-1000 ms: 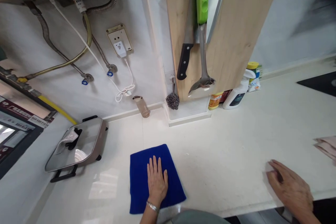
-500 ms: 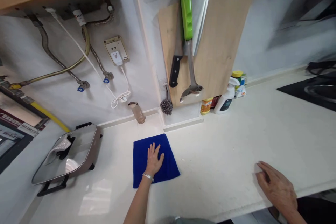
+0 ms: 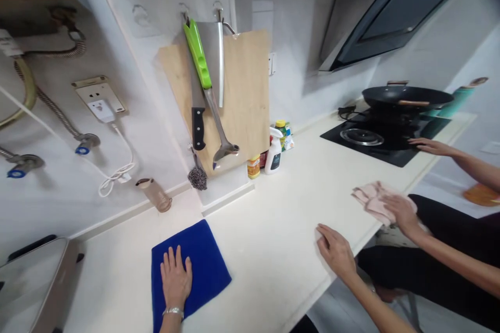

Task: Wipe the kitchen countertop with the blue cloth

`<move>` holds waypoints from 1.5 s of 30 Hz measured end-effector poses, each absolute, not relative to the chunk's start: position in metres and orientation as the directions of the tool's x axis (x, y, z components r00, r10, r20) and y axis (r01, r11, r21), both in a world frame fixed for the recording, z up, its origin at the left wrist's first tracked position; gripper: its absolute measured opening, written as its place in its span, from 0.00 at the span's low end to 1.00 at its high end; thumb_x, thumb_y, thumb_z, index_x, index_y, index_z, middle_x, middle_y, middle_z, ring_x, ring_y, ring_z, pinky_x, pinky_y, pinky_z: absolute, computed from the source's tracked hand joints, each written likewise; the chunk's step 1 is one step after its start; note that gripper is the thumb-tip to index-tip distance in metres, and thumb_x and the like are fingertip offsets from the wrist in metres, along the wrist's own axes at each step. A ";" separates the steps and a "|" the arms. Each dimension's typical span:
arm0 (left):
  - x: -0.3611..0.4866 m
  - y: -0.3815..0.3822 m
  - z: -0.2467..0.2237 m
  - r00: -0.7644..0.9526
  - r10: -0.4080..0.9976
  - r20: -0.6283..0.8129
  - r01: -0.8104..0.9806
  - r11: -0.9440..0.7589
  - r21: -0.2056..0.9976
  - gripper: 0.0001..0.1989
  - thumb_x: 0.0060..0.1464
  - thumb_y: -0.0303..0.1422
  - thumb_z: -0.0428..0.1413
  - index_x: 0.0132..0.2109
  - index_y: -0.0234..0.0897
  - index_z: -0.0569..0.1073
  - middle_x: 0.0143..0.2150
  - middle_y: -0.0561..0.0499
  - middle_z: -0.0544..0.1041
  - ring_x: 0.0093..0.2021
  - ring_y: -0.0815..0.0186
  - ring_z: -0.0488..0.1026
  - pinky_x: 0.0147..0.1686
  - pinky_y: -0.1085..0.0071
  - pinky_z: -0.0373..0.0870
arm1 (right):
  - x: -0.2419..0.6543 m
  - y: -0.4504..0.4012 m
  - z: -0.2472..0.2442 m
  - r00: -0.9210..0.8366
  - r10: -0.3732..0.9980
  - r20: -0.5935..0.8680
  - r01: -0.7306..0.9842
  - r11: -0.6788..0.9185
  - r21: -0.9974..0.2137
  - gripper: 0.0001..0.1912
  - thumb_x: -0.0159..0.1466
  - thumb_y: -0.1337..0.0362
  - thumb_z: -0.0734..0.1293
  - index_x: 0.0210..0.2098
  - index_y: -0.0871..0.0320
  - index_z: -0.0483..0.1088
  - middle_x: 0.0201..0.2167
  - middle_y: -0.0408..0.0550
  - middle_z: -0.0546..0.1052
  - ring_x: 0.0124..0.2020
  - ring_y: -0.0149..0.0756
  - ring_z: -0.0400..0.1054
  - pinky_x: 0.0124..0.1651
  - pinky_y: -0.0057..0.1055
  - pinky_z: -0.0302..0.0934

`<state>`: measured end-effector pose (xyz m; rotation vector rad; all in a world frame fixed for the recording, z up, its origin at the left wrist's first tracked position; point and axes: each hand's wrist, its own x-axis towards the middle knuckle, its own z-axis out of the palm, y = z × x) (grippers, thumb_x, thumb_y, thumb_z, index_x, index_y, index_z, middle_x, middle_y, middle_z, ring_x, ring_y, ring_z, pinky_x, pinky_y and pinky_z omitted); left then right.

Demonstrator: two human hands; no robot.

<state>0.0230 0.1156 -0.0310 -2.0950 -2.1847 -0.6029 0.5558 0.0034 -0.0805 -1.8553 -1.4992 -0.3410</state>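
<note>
A blue cloth (image 3: 209, 265) lies flat on the white counter (image 3: 269, 223). My left hand (image 3: 175, 278), with a silver bracelet at the wrist, rests palm down on the cloth's left half, fingers stretched and slightly apart. Over near the front edge of the counter is my right hand (image 3: 338, 255), holding nothing visible; its fingers reach forward and the thumb sits close to the index finger. Part of its palm side is hidden.
At right, another person's hand (image 3: 402, 213) presses a pink cloth (image 3: 373, 200); their other hand (image 3: 433, 146) is at the black cooktop (image 3: 375, 148), under a wok (image 3: 406, 98). Along the wall stand a spray bottle (image 3: 274, 156) and a brownish cup (image 3: 154, 195). An electric pan (image 3: 50, 291) sits left.
The view has swung right, bringing the cooktop, wok and another person into sight. My left hand stays flat on the blue cloth; my right hand remains by the counter's front edge.
</note>
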 end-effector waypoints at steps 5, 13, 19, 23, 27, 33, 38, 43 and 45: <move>0.023 0.115 -0.029 -0.087 0.949 0.302 0.971 0.013 0.240 0.35 0.63 0.48 0.35 0.67 0.31 0.62 0.71 0.36 0.58 0.73 0.47 0.49 0.69 0.45 0.47 | 0.557 0.003 -0.082 0.292 0.743 0.602 0.925 -0.058 -0.377 0.17 0.66 0.62 0.57 0.52 0.56 0.68 0.53 0.54 0.74 0.53 0.47 0.69 0.56 0.49 0.65; 0.024 0.115 -0.029 -0.097 0.952 0.289 0.971 0.027 0.238 0.35 0.63 0.48 0.35 0.67 0.30 0.62 0.71 0.36 0.58 0.72 0.46 0.49 0.70 0.46 0.47 | 0.557 0.003 -0.081 0.291 0.746 0.599 0.921 -0.049 -0.387 0.17 0.67 0.62 0.57 0.52 0.56 0.67 0.54 0.54 0.74 0.53 0.47 0.69 0.57 0.50 0.64; 0.030 0.106 -0.033 -0.096 0.942 0.321 0.978 0.030 0.204 0.35 0.64 0.46 0.35 0.67 0.27 0.62 0.70 0.32 0.58 0.72 0.43 0.50 0.68 0.43 0.49 | 0.557 0.003 -0.080 0.307 0.752 0.583 0.915 -0.063 -0.399 0.16 0.66 0.63 0.57 0.51 0.56 0.68 0.54 0.53 0.74 0.54 0.47 0.68 0.57 0.49 0.64; 0.056 0.083 -0.045 -0.043 0.897 0.440 0.986 -0.033 0.164 0.33 0.65 0.42 0.36 0.66 0.23 0.62 0.69 0.27 0.59 0.73 0.42 0.45 0.67 0.40 0.51 | 0.556 0.005 -0.081 0.317 0.751 0.579 0.913 -0.076 -0.401 0.16 0.66 0.63 0.57 0.51 0.56 0.68 0.54 0.53 0.74 0.54 0.46 0.68 0.58 0.49 0.64; 0.115 0.056 -0.051 0.104 0.862 0.495 0.976 -0.185 0.117 0.28 0.65 0.35 0.40 0.66 0.24 0.61 0.70 0.29 0.57 0.74 0.44 0.40 0.67 0.41 0.52 | 0.556 0.006 -0.081 0.334 0.745 0.578 0.912 -0.102 -0.397 0.17 0.66 0.62 0.56 0.51 0.56 0.68 0.53 0.53 0.74 0.53 0.46 0.68 0.58 0.49 0.64; 0.185 0.040 -0.043 0.350 0.830 0.434 0.898 -0.429 0.095 0.30 0.63 0.32 0.47 0.71 0.37 0.53 0.73 0.40 0.53 0.73 0.50 0.45 0.68 0.47 0.57 | 0.555 0.004 -0.077 0.310 0.754 0.580 0.922 -0.089 -0.377 0.18 0.66 0.62 0.55 0.52 0.57 0.68 0.53 0.54 0.75 0.54 0.46 0.69 0.58 0.49 0.65; 0.130 0.048 -0.038 0.373 0.855 0.361 0.897 -0.431 0.094 0.29 0.64 0.37 0.47 0.70 0.45 0.55 0.73 0.48 0.55 0.73 0.55 0.50 0.67 0.50 0.60 | 0.558 -0.001 -0.078 0.288 0.760 0.583 0.930 -0.076 -0.360 0.19 0.66 0.61 0.55 0.53 0.57 0.68 0.54 0.54 0.74 0.55 0.46 0.68 0.59 0.49 0.65; 0.005 0.059 -0.026 0.148 0.954 0.260 0.975 -0.186 0.126 0.28 0.65 0.42 0.44 0.69 0.43 0.59 0.73 0.47 0.56 0.73 0.55 0.48 0.69 0.50 0.54 | 0.568 -0.004 -0.085 0.241 0.769 0.591 0.933 -0.017 -0.359 0.20 0.65 0.59 0.57 0.52 0.59 0.69 0.53 0.56 0.75 0.54 0.46 0.70 0.61 0.46 0.65; -0.041 0.067 -0.014 0.040 0.981 0.189 0.988 -0.067 0.141 0.29 0.65 0.43 0.43 0.69 0.40 0.58 0.73 0.46 0.54 0.73 0.55 0.47 0.70 0.51 0.52 | 0.571 -0.004 -0.089 0.227 0.773 0.592 0.932 0.003 -0.362 0.20 0.64 0.58 0.58 0.51 0.58 0.70 0.53 0.56 0.75 0.53 0.47 0.70 0.61 0.46 0.64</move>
